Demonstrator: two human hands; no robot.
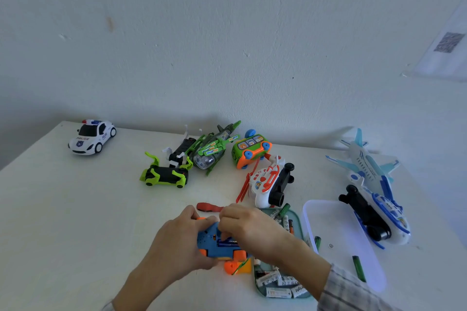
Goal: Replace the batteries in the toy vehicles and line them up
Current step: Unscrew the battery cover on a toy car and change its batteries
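A blue and orange toy vehicle [214, 247] lies upside down near the table's front, its battery bay open with a dark battery [227, 242] in it. My left hand [177, 242] grips the toy's left end. My right hand [249, 227] has its fingertips curled over the battery in the bay. A red-handled screwdriver [208, 207] lies just behind my hands. A green tray [299, 225] with several white batteries sits under my right wrist.
A police car [92, 137] stands at the back left. A green car [164, 175], a green helicopter [211, 150], an orange-green bus [250, 150] and a white-orange helicopter [267, 182] lie mid-table. A blue-white airplane [371, 184] and a clear lid [338, 235] with green batteries are at the right.
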